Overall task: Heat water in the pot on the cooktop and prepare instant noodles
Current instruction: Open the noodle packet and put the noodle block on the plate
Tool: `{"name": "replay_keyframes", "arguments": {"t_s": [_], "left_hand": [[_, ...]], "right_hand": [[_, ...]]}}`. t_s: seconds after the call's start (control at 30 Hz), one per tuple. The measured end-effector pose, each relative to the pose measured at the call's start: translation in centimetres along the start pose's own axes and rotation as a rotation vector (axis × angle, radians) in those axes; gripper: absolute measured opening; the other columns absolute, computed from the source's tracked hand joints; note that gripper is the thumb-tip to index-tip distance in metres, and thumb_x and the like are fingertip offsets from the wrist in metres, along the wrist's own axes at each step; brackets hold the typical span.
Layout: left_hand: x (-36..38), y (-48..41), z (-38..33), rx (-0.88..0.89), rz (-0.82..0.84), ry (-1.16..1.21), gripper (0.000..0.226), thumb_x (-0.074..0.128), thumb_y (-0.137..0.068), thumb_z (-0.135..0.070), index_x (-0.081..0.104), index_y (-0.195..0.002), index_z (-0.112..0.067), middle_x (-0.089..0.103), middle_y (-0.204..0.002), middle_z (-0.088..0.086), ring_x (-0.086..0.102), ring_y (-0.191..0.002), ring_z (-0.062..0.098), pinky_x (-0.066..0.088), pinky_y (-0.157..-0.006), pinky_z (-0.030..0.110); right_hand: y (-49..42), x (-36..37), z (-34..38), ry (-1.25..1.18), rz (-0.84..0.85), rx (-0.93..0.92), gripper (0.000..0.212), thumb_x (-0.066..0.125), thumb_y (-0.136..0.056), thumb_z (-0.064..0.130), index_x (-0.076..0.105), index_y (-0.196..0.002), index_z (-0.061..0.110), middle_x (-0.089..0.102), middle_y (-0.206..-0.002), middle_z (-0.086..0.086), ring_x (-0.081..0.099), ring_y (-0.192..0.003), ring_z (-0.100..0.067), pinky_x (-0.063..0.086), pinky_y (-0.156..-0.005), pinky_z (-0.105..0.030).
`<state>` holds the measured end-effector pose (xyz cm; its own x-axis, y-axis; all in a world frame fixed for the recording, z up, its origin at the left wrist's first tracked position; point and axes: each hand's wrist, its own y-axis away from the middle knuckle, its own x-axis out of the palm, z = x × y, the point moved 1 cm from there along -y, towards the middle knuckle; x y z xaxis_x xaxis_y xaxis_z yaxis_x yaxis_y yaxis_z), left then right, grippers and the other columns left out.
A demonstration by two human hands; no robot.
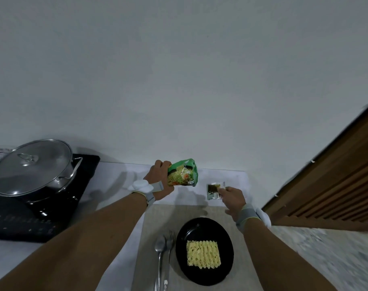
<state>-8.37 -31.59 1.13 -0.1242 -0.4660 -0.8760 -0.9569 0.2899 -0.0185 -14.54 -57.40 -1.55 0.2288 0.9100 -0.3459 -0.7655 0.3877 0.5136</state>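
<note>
A steel pot [59, 177] with a glass lid [30, 164] stands on the black cooktop [17, 223] at the left. My left hand [158, 177] grips the green instant noodle wrapper [184, 173] above the white counter. To its right, my right hand [233, 200] pinches a small seasoning sachet [213, 191] by its edge. Below both hands, a dry block of noodles [203, 254] lies on a black plate [200, 229].
A spoon [160, 248] and a fork [170, 244] lie on the beige placemat [149, 238] left of the plate. A brown slatted wooden panel [330, 181] stands at the right, with speckled floor [325, 255] below it. A plain wall rises behind the counter.
</note>
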Motion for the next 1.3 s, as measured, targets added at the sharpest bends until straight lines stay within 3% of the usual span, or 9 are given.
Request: {"name": "replay_keyframes", "arguments": {"t_s": [0.17, 0.43, 0.53, 0.67, 0.9, 1.0, 1.13, 1.23, 1.3], "left_hand": [[1.5, -0.7, -0.4, -0.037, -0.013, 0.058, 0.063, 0.071, -0.067, -0.021, 0.047, -0.125, -0.014, 0.046, -0.116, 0.011, 0.055, -0.099, 0.033, 0.053, -0.082, 0.044], [3.6, -0.2, 0.3, -0.076, 0.016, 0.049, 0.071, 0.071, -0.068, -0.022, 0.043, -0.132, -0.016, 0.044, -0.121, 0.009, 0.053, -0.106, 0.032, 0.053, -0.084, 0.044], [4.4, -0.2, 0.6, -0.105, 0.013, 0.047, 0.072, 0.071, -0.067, -0.022, 0.043, -0.133, -0.014, 0.044, -0.122, 0.010, 0.053, -0.106, 0.032, 0.053, -0.083, 0.044], [4.9, -0.1, 0.8, -0.123, 0.004, 0.041, 0.074, 0.071, -0.066, -0.024, 0.043, -0.134, -0.015, 0.044, -0.122, 0.010, 0.054, -0.105, 0.031, 0.053, -0.082, 0.041], [5.1, 0.4, 0.5, -0.118, 0.001, 0.020, 0.071, 0.070, -0.066, -0.023, 0.044, -0.131, -0.016, 0.045, -0.119, 0.009, 0.054, -0.101, 0.030, 0.053, -0.077, 0.040], [4.6, 0.3, -0.2, -0.107, 0.011, 0.022, 0.072, 0.068, -0.066, -0.022, 0.043, -0.133, -0.016, 0.044, -0.121, 0.009, 0.054, -0.103, 0.030, 0.054, -0.079, 0.042], [3.5, -0.4, -1.5, -0.094, 0.020, 0.043, 0.080, 0.068, -0.065, -0.024, 0.038, -0.139, -0.018, 0.043, -0.126, 0.008, 0.054, -0.109, 0.031, 0.055, -0.080, 0.044], [2.5, -1.0, -2.9, -0.043, 0.034, 0.066, 0.089, 0.069, -0.064, -0.027, 0.031, -0.144, -0.020, 0.043, -0.129, 0.007, 0.054, -0.111, 0.029, 0.055, -0.083, 0.043], [2.4, -1.4, -3.5, -0.018, 0.031, 0.079, 0.091, 0.069, -0.064, -0.028, 0.029, -0.145, -0.020, 0.043, -0.128, 0.007, 0.055, -0.110, 0.029, 0.054, -0.083, 0.041]], "right_hand": [[-2.6, 0.6, -3.8, 0.253, 0.068, -0.011, 0.035, 0.063, -0.090, 0.019, 0.069, -0.093, -0.016, 0.058, -0.079, -0.014, 0.051, -0.076, -0.023, 0.037, -0.069, -0.037], [-4.8, 4.0, -5.8, 0.564, 0.218, 0.002, 0.029, 0.056, -0.095, 0.032, 0.058, -0.075, 0.011, 0.056, -0.081, -0.007, 0.044, -0.078, -0.018, 0.032, -0.071, -0.025], [-5.4, 4.7, -5.9, 0.619, 0.260, 0.020, 0.034, 0.054, -0.096, 0.036, 0.067, -0.084, 0.007, 0.063, -0.090, -0.011, 0.056, -0.084, -0.022, 0.041, -0.077, -0.028], [-5.3, 4.5, -5.9, 0.666, 0.245, 0.062, 0.046, 0.050, -0.096, 0.043, 0.073, -0.111, 0.007, 0.071, -0.116, -0.012, 0.064, -0.113, -0.029, 0.050, -0.098, -0.034], [-4.0, 2.9, -5.2, 0.564, 0.148, 0.148, 0.055, 0.058, -0.084, 0.057, 0.074, -0.094, 0.006, 0.075, -0.098, -0.013, 0.070, -0.092, -0.030, 0.052, -0.080, -0.033], [-3.9, 1.8, -3.5, 0.597, 0.141, 0.096, 0.041, 0.055, -0.093, 0.038, 0.073, -0.102, 0.003, 0.073, -0.109, -0.014, 0.068, -0.102, -0.028, 0.051, -0.084, -0.031], [-3.8, 0.6, 0.7, 0.122, 0.062, -0.119, 0.047, 0.053, -0.096, 0.041, 0.069, -0.099, -0.003, 0.068, -0.101, -0.017, 0.062, -0.093, -0.034, 0.053, -0.090, -0.050], [-2.0, -0.2, 4.7, -0.170, 0.173, -0.114, 0.051, 0.050, -0.090, 0.061, 0.067, -0.089, 0.013, 0.064, -0.101, -0.002, 0.059, -0.093, -0.022, 0.051, -0.081, -0.047], [-1.1, -0.3, 6.9, -0.192, 0.249, -0.138, 0.053, 0.052, -0.083, 0.070, 0.066, -0.079, 0.019, 0.066, -0.105, 0.004, 0.059, -0.099, -0.019, 0.052, -0.085, -0.047]]}}
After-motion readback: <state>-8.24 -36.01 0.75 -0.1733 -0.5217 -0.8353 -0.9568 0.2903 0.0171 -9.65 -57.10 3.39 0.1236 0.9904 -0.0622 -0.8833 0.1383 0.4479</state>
